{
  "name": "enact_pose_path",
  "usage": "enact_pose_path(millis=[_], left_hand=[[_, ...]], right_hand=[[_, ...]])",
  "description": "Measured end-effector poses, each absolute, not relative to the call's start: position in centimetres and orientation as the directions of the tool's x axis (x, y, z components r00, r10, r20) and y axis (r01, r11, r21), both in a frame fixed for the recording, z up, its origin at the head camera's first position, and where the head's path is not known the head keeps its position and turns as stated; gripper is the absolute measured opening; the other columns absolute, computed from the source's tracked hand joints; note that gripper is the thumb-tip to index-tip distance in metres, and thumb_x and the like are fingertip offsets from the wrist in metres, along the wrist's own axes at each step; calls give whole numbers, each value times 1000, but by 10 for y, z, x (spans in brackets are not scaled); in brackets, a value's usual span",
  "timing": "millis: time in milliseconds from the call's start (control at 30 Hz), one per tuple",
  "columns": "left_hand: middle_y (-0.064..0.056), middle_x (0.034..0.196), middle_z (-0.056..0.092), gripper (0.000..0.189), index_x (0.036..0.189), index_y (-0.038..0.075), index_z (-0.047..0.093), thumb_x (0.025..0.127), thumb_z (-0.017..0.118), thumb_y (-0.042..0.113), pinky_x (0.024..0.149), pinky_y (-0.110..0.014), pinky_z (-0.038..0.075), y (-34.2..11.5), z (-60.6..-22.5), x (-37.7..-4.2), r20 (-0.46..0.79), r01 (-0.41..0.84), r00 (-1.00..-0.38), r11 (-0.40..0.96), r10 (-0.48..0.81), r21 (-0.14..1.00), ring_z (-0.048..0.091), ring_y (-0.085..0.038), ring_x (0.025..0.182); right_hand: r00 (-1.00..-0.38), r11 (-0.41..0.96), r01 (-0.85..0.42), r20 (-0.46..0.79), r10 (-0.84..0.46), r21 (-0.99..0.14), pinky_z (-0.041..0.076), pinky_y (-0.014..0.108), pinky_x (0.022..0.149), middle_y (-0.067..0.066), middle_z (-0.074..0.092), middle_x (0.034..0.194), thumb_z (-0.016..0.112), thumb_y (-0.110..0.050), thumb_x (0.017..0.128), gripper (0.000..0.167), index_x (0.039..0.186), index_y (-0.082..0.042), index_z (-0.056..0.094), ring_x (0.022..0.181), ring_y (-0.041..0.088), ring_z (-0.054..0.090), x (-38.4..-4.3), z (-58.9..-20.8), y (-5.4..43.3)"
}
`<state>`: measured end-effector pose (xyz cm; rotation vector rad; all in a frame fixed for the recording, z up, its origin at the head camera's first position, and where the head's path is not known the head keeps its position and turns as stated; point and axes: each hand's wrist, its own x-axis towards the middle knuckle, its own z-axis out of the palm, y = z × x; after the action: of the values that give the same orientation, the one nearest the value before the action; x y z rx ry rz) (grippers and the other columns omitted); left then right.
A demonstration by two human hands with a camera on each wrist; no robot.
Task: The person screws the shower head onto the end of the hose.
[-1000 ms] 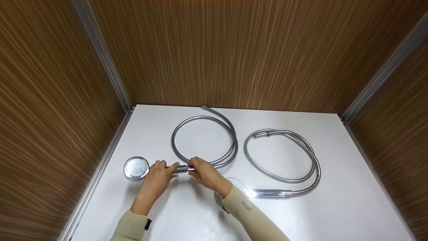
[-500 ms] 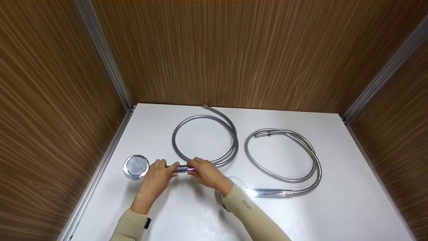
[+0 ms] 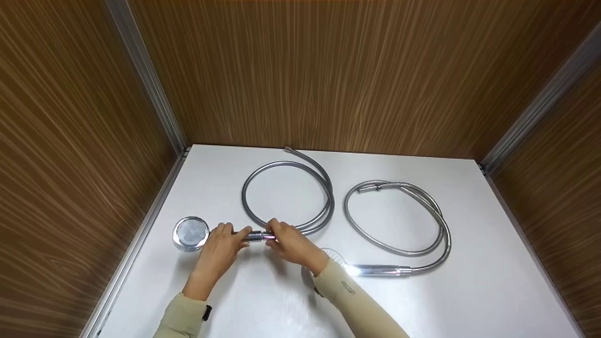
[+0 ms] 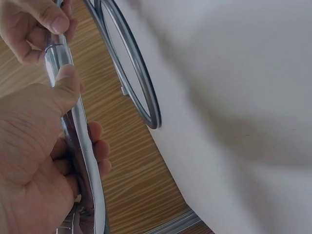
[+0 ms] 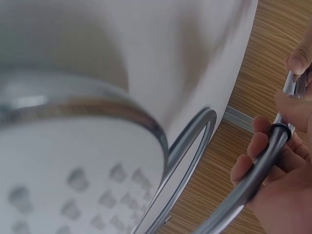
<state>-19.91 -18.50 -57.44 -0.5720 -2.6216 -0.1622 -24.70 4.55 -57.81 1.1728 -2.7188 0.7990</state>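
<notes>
Shower head (image 3: 191, 233) is over the left part of the white table (image 3: 497, 281), and we hold its handle (image 3: 254, 236) with our left hand (image 3: 219, 249) wrapped round it. With our right hand (image 3: 292, 244) we grip the end of the grey hose (image 5: 261, 168) at that handle; whether the two are joined, we cannot tell. Beside our right sleeve (image 3: 353, 296) we see a second shower head (image 3: 382, 271) on a coiled silver hose (image 3: 447, 234).
</notes>
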Motion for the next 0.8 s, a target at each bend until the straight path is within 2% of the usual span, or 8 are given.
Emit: enact_pose_path(millis=[167,367,467,567,800], left_hand=[[-11,83,55,37,122,22,73,87,82,28,73,-41,48,-185,-575,-198,458,418,-813,908,360,28,50,-26,76],[-11,83,55,37,123,22,74,88,81,29,73,-42,47,-186,-576,-199,455,415,-820,908,347,57,48,-25,76],[-11,83,55,37,124,23,73,88,81,29,71,-41,47,-186,-575,-199,455,413,-821,909,344,58,48,-24,76],[-11,83,55,37,124,23,73,88,81,29,71,-41,47,-186,-574,-199,455,408,-823,912,340,55,48,-24,76],[-11,84,55,36,124,22,74,89,80,29,72,-42,47,-186,-573,-199,459,413,-820,909,342,61,49,-25,76]], right_hand=[[-698,570,-705,269,-664,-422,55,34,77,5,70,97,66,-19,105,20,119,-7,60,85,17,62,-247,-577,45],[-708,581,-693,249,-661,-426,56,36,85,6,72,104,59,-24,109,24,123,-6,66,92,19,65,-247,-576,44],[-711,580,-688,245,-659,-436,57,37,87,7,73,111,62,-24,107,28,128,-6,64,97,20,67,-247,-575,44],[-722,586,-674,231,-653,-450,57,35,85,7,73,110,66,-23,105,33,132,-5,60,95,18,66,-247,-575,44],[-709,569,-691,270,-651,-445,56,34,77,8,71,101,70,-16,102,29,124,-3,56,87,19,65,-246,-574,44]])
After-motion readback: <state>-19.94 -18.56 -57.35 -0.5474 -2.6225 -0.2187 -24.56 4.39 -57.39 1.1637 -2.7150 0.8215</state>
